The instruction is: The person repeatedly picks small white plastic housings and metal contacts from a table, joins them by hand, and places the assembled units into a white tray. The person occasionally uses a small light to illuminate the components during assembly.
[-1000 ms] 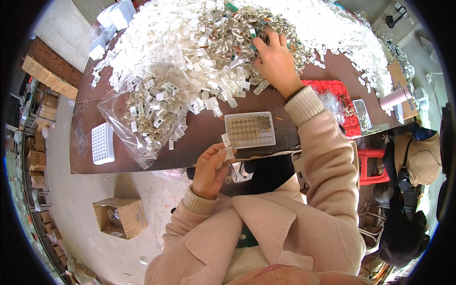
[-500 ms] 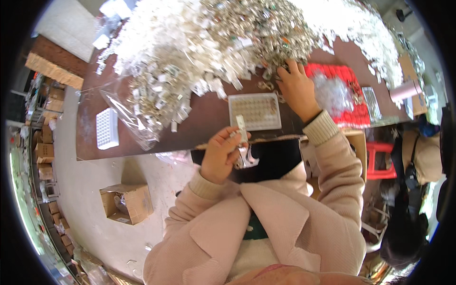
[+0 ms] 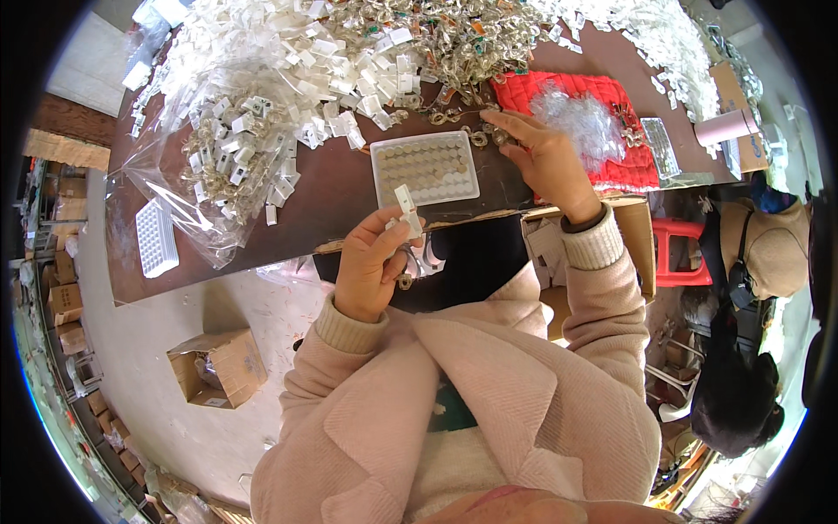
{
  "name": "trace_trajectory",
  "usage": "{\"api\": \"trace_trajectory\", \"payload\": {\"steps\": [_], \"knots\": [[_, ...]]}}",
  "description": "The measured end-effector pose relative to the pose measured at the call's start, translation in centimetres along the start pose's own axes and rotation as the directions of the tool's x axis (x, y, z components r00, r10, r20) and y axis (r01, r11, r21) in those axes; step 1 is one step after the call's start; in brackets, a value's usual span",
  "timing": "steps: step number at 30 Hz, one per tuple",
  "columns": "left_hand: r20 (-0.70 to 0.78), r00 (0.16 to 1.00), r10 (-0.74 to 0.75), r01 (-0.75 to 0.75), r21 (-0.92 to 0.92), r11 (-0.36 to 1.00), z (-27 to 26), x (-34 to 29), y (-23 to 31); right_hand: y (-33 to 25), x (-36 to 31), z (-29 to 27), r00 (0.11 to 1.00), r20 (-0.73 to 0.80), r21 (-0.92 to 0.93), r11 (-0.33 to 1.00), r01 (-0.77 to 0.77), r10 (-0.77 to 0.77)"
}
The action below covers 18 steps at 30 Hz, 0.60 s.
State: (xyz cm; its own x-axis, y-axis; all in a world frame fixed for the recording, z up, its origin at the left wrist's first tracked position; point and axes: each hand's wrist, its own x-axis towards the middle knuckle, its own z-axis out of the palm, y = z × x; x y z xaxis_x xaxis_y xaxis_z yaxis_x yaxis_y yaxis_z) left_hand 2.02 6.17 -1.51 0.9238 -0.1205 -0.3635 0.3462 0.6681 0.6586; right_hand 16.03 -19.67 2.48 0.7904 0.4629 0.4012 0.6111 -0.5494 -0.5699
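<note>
My left hand [image 3: 371, 266] is closed around a small white rectangular tag [image 3: 407, 210], which stands up between thumb and fingers. A shiny silver metal piece [image 3: 429, 260] hangs out below the same fingers; how it joins the tag is hidden. Over the table, my right hand [image 3: 552, 164] has its fingers stretched and its thumb apart. Its fingertips are at a few loose metal key rings [image 3: 480, 133] by the near edge of the metal pile [image 3: 471, 52]. Between the hands lies a white plastic tray [image 3: 376, 175] with rows of round cells, many holding dull round discs.
White tags [image 3: 314, 70] are heaped across the far left. A clear plastic bag [image 3: 205, 231] and a white cell tray [image 3: 155, 240] lie left. Red padded cloth [image 3: 637, 170] carries crumpled clear plastic [image 3: 576, 122]. A pink cylinder [image 3: 724, 128] and a red stool [image 3: 676, 253] are right.
The view has shifted, so the table sits further left and higher. My right fingertips have come away from the pile toward the tray, and the fingers have straightened. My left hand keeps its hold.
</note>
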Motion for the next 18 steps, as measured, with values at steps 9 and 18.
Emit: {"api": "trace_trajectory", "payload": {"steps": [9, 18], "knots": [[0.015, 1.0, -0.004, 0.004, 0.004, 1.0, 0.1, 0.1, -0.2, 0.2, -2.5, -0.4, 0.95, -0.196, 0.021, 0.97, -0.242, 0.241], [0.017, 0.999, -0.028, 0.027, 0.012, 1.0, 0.9, 0.4, -0.6, 1.2, -1.3, 1.8, 0.932, -0.358, -0.197, 0.972, -0.13, 0.053]]}}
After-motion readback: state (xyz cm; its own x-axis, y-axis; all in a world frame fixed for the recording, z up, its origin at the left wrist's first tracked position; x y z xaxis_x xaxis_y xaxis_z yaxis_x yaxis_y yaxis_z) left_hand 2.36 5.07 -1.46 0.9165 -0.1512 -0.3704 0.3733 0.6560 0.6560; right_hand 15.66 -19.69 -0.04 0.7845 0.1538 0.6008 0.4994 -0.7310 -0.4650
